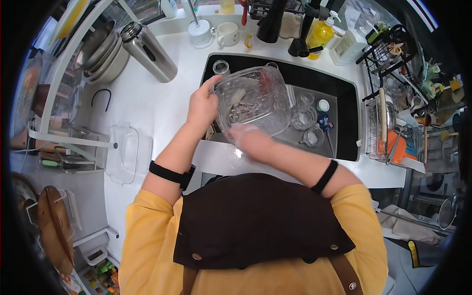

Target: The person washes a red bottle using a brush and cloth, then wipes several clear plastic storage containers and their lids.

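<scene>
My left hand [204, 103] grips the left rim of a clear glass baking dish [271, 99], which is tilted over the black sink [346, 110]. The dish looks wet, with specks and streaks on its glass. My right hand [252, 142] is blurred at the dish's near edge; its fingers are indistinct, and I cannot make out whether something is in them. Behind the dish, a small glass jar [221, 67] stands in the sink's back left corner. Several small glass vessels [304, 117] and a white-lidded jar [323, 106] lie on the sink floor, right of the dish.
Another clear glass dish [127, 153] rests on the counter at left. A steel bottle [151, 53] stands before stacked bowls [105, 61]. The black faucet [273, 22], yellow soap bottle [320, 35] and white pump bottle [348, 46] line the back. A wire dish rack [372, 127] adjoins the sink's right side.
</scene>
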Demonstrator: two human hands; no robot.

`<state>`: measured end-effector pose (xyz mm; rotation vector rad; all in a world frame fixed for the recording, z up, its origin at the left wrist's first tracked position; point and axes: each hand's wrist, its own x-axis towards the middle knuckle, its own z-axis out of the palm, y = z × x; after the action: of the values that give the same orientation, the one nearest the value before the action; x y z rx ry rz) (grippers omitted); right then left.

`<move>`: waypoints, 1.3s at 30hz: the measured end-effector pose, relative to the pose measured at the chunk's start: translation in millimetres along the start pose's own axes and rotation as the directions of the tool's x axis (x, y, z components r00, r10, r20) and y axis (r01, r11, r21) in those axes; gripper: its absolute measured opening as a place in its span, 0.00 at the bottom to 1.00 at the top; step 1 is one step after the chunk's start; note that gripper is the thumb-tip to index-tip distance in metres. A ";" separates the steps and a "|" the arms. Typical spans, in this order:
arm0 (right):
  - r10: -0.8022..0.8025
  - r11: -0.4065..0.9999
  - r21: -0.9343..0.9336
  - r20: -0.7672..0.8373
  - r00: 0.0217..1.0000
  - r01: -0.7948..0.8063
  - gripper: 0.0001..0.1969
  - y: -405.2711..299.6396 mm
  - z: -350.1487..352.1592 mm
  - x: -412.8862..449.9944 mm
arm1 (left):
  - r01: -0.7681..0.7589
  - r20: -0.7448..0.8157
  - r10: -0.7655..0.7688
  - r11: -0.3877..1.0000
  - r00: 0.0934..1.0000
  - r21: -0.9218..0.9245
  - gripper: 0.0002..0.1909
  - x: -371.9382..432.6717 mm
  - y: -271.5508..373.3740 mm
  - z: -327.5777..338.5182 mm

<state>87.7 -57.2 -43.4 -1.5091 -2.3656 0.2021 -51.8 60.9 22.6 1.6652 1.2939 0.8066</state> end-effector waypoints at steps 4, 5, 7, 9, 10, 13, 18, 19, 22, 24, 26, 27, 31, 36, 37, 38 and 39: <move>-0.112 0.949 -0.246 0.321 0.940 0.197 0.10 65.4 -46.8 -9.9 | 0.071 0.022 -0.071 0.997 0.997 -0.008 0.23 10.7 -0.1 -17.6; -0.140 0.907 -0.336 0.327 0.935 0.253 0.08 68.4 -57.7 -8.6 | 0.073 0.019 -0.073 0.997 0.997 -0.012 0.23 12.8 6.2 -20.0; -0.193 0.928 -0.271 0.238 0.952 0.256 0.08 64.7 -50.9 -10.1 | 0.029 0.004 -0.029 0.999 1.000 0.042 0.21 19.7 20.0 -21.3; -0.216 0.972 -0.093 0.008 0.976 0.215 0.07 49.4 -43.2 -8.1 | 0.039 0.044 -0.037 0.997 0.998 -0.064 0.20 26.3 18.9 -25.8; -0.079 0.997 0.012 -0.045 0.996 0.079 0.06 38.7 -39.6 -3.1 | 0.048 0.094 -0.022 0.958 0.995 -0.281 0.24 22.5 25.8 -28.4; 0.264 0.889 0.417 -0.130 0.956 -0.189 0.07 14.7 -43.1 25.7 | -0.004 0.070 0.021 0.972 0.997 -0.233 0.45 2.6 6.0 -17.8; 0.591 0.386 0.863 0.038 0.806 -0.324 0.08 -5.8 -37.3 52.3 | 0.288 0.183 -0.228 0.837 0.956 -0.465 0.54 -34.6 -15.3 30.1; 0.557 0.543 0.760 -0.007 0.830 -0.358 0.08 -8.2 -27.8 51.2 | 0.291 0.183 -0.232 0.839 0.955 -0.460 0.54 -31.2 -18.5 30.4; 0.470 0.632 0.689 0.023 0.882 -0.355 0.09 -17.2 -30.1 56.0 | 0.083 -0.081 -0.099 0.981 0.992 -0.173 0.53 -15.9 -18.1 24.7; 0.430 0.574 0.744 0.082 0.899 -0.343 0.12 -19.4 -30.5 59.6 | 0.073 -0.157 -0.090 0.991 0.983 -0.111 0.52 -15.3 2.5 18.7; 0.298 0.397 0.895 0.084 0.951 -0.204 0.19 -22.0 -28.2 63.3 | -0.050 -0.268 0.039 0.998 0.963 -0.032 0.46 -12.3 7.9 16.1; 0.304 0.394 0.896 0.085 0.949 -0.206 0.19 -21.0 -22.3 59.4 | -0.049 -0.261 0.039 0.998 0.964 -0.032 0.46 -12.1 10.5 13.8; -0.099 0.637 0.749 0.317 0.943 -0.184 0.38 -17.5 -36.8 42.0 | -0.054 -0.171 0.019 0.978 0.985 -0.203 0.40 -14.6 1.2 0.9; -0.219 0.971 0.208 0.550 0.806 0.121 0.37 38.9 -37.3 7.8 | 0.169 0.002 -0.189 0.875 0.982 -0.453 0.37 -10.8 -26.4 -3.1; -0.208 0.972 0.048 0.639 0.741 0.231 0.34 49.9 -45.2 5.4 | 0.176 0.020 -0.187 0.876 0.982 -0.449 0.38 -7.9 -27.5 -3.6; -0.201 0.973 0.041 0.640 0.742 0.228 0.34 60.5 -48.3 2.9 | 0.199 0.058 -0.193 0.870 0.979 -0.452 0.37 -8.3 -27.2 -4.1; -0.219 0.912 -0.133 0.643 0.734 0.388 0.31 71.8 -49.5 1.2 | 0.194 0.063 -0.186 0.870 0.981 -0.454 0.37 -7.2 -21.3 -2.8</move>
<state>165.8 -28.0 -17.7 -1.2417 -3.2480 0.3642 -64.9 56.7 4.5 1.1457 1.1247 0.8933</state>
